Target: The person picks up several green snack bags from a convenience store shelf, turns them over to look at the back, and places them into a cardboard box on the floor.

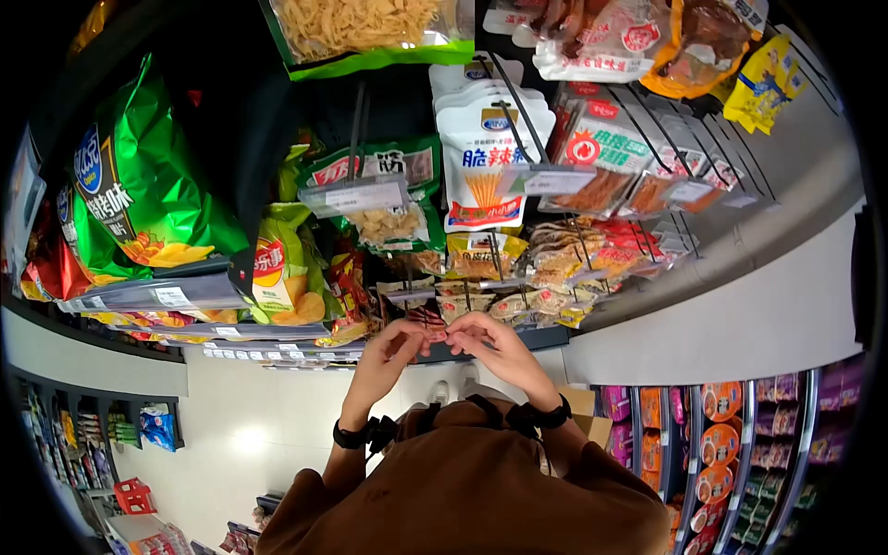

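Observation:
A small pinkish-red snack packet [428, 320] is pinched between my two hands, low in front of the snack rack. My left hand [388, 359] grips its left side with thumb and fingers together. On the other side, my right hand [495, 351] pinches it with bent fingers. The fingers cover much of the packet, so its print cannot be read. Just beyond the hands hang several small beige snack packets [465, 305]. Higher up is a white pouch [485, 157] with red lettering, on a hook.
Green chip bags [153, 180] stand on the left shelf, whose price-tag edge [171, 294] juts out. Metal hooks with meat snack packs [601, 153] project at the right. A cardboard box [587, 416] is by my right side. A red basket [135, 496] stands at lower left.

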The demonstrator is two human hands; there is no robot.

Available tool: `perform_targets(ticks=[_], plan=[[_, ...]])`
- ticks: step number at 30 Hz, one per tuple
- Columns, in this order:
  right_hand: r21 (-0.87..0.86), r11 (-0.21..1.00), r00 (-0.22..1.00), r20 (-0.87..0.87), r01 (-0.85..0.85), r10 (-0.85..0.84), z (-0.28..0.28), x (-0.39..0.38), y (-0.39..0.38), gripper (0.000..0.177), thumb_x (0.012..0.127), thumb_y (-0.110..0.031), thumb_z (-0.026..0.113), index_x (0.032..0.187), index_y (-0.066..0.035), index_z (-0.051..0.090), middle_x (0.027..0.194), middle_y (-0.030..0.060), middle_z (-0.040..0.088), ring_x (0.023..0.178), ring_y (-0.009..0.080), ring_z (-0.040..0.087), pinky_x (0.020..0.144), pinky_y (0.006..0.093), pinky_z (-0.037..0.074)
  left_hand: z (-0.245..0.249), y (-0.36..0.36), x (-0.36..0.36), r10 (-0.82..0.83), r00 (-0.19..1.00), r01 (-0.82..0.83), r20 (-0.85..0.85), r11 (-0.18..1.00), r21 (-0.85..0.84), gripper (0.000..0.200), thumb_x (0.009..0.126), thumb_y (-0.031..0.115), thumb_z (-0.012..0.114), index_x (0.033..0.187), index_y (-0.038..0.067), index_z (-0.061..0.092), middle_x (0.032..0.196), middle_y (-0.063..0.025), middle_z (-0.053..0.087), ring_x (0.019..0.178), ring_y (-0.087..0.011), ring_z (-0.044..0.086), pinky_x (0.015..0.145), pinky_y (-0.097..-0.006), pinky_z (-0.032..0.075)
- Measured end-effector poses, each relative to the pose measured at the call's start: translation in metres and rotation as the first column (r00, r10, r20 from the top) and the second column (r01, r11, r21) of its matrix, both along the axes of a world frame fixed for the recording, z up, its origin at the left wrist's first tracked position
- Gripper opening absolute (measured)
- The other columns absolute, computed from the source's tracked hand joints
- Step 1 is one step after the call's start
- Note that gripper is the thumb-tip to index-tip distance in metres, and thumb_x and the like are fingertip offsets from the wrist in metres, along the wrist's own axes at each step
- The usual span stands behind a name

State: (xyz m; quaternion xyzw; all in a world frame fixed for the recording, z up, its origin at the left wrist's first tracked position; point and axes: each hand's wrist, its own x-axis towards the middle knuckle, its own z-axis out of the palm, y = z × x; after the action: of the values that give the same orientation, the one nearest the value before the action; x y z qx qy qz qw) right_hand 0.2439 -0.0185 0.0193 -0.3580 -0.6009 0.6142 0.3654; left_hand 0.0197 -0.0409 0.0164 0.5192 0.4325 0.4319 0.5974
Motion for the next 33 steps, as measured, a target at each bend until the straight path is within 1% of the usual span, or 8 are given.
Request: perform_targets(ticks=[5, 9, 13, 17, 23, 26, 28, 33], plan=[[0.038, 0.999, 0.999, -0.032, -0.031, 0.033, 0.013, -0.001, 0.03, 0.015, 0.1, -0.011, 0.055, 0.11, -0.001, 0.058, 0.101, 0.0048, 0.063, 0.089, 0.0118, 0.062, 0.078, 0.0254, 0.049, 0.009, 0.019, 0.003, 0.213, 0.971, -0.226, 0.11, 0.966, 0.127, 0.021, 0.1, 0.007, 0.054, 0.121, 0.004, 0.052, 0.097, -0.0035, 0.064, 0.084, -0.0107, 0.06, 0.067, -0.0231, 0.047], [0.298, 0.951, 0.993, 0.052, 0.084, -0.104, 0.027, -0.003, 0.054, 0.023, 0.096, -0.008, 0.06, 0.118, -0.002, 0.056, 0.11, 0.0058, 0.061, 0.092, 0.0125, 0.059, 0.08, 0.0262, 0.048, 0.006, 0.033, 0.0, 0.367, 0.926, -0.374, 0.083, 0.923, 0.093, 0.04, 0.098, 0.003, 0.055, 0.135, 0.005, 0.04, 0.13, -0.0091, 0.053, 0.096, -0.0136, 0.063, 0.068, -0.0233, 0.05], [0.379, 0.916, 0.987, 0.029, 0.135, -0.158, 0.03, -0.01, 0.072, 0.046, 0.092, -0.008, 0.064, 0.135, -0.005, 0.049, 0.134, 0.013, 0.049, 0.111, 0.0225, 0.055, 0.087, 0.0315, 0.047, 0.013, 0.045, 0.003, 0.469, 0.883, -0.468, 0.027, 0.873, 0.137, 0.064, 0.097, 0.002, 0.056, 0.152, 0.011, 0.022, 0.135, -0.0157, 0.05, 0.11, -0.0183, 0.061, 0.075, -0.0252, 0.054], [0.477, 0.869, 0.985, 0.037, 0.128, -0.166, 0.022, -0.017, 0.085, 0.064, 0.089, -0.01, 0.066, 0.147, -0.01, 0.039, 0.151, 0.0129, 0.038, 0.134, 0.0261, 0.041, 0.1, 0.035, 0.042, 0.018, 0.062, 0.003, 0.512, 0.856, -0.518, 0.075, 0.846, 0.128, 0.07, 0.097, 0.004, 0.057, 0.155, 0.011, 0.017, 0.154, -0.0168, 0.028, 0.113, -0.0201, 0.061, 0.077, -0.0267, 0.055], [0.457, 0.881, 0.985, 0.061, 0.119, -0.164, 0.022, -0.02, 0.091, 0.062, 0.089, -0.011, 0.066, 0.146, -0.009, 0.041, 0.146, 0.0139, 0.043, 0.124, 0.0262, 0.049, 0.097, 0.0365, 0.044, 0.009, 0.071, 0.001, 0.522, 0.852, -0.522, 0.037, 0.842, 0.137, 0.07, 0.097, 0.005, 0.058, 0.153, 0.006, 0.017, 0.148, -0.0173, 0.037, 0.11, -0.0192, 0.062, 0.076, -0.026, 0.054], [0.424, 0.897, 0.988, 0.023, 0.127, -0.151, 0.021, -0.02, 0.091, 0.058, 0.092, -0.016, 0.066, 0.143, -0.006, 0.042, 0.14, 0.0168, 0.046, 0.121, 0.0281, 0.05, 0.096, 0.0359, 0.044, 0.009, 0.068, 0.004, 0.556, 0.83, -0.556, 0.049, 0.814, 0.169, 0.062, 0.097, 0.006, 0.059, 0.149, 0.004, 0.024, 0.134, -0.0164, 0.052, 0.101, -0.0167, 0.064, 0.073, -0.0247, 0.053], [0.424, 0.895, 0.985, 0.03, 0.14, -0.168, 0.018, -0.022, 0.091, 0.055, 0.092, -0.016, 0.066, 0.141, -0.005, 0.043, 0.138, 0.0165, 0.048, 0.119, 0.0268, 0.051, 0.095, 0.0348, 0.044, 0.008, 0.064, 0.005, 0.583, 0.811, -0.583, 0.047, 0.801, 0.14, 0.054, 0.098, 0.01, 0.058, 0.144, 0.003, 0.03, 0.097, -0.0119, 0.068, 0.076, -0.0111, 0.06, 0.069, -0.0229, 0.048], [0.27, 0.933, 0.97, -0.023, 0.239, -0.242, 0.009, -0.028, 0.085, 0.044, 0.094, -0.016, 0.065, 0.132, -0.001, 0.048, 0.123, 0.0134, 0.056, 0.108, 0.0213, 0.055, 0.092, 0.0321, 0.043, 0.012, 0.052, 0.008, 0.565, 0.821, -0.571, 0.082, 0.814, 0.108, 0.047, 0.099, 0.01, 0.057, 0.139, 0.003, 0.035, 0.091, -0.0081, 0.066, 0.075, -0.0115, 0.06, 0.067, -0.0229, 0.048]])
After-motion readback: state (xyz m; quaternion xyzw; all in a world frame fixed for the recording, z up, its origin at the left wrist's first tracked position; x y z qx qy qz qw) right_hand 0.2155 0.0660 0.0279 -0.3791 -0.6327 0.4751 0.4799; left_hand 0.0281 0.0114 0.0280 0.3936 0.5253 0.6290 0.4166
